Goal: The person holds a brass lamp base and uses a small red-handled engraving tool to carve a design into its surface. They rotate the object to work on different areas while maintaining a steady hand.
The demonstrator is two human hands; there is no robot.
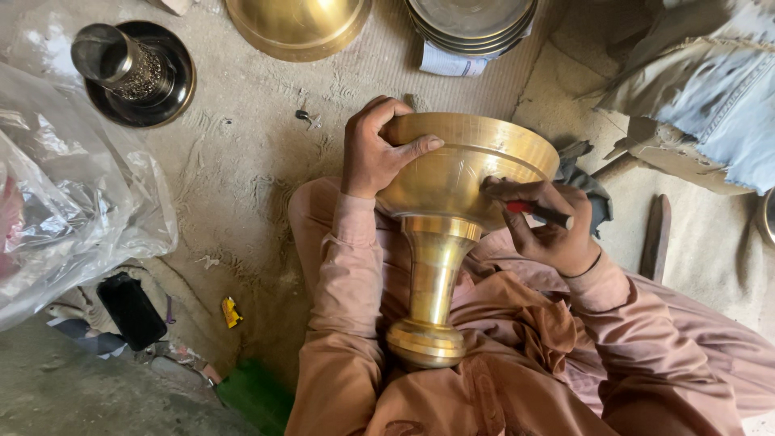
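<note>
A large brass goblet-shaped vessel [440,234] lies tilted across my lap, its wide bowl pointing away from me and its round foot resting against my body. My left hand [373,149] grips the far left rim of the bowl, thumb across the top. My right hand [549,226] holds a red and black pen [539,212] like a writing tool, its tip touching the right side of the bowl just below the rim.
On the dusty floor ahead stand a brass bowl [297,28], a stack of metal plates [471,24] and a dark dish with a metal cup [133,71]. Crumpled clear plastic [73,194] lies at left. Blue denim cloth [714,89] and a wooden stick [655,238] lie at right.
</note>
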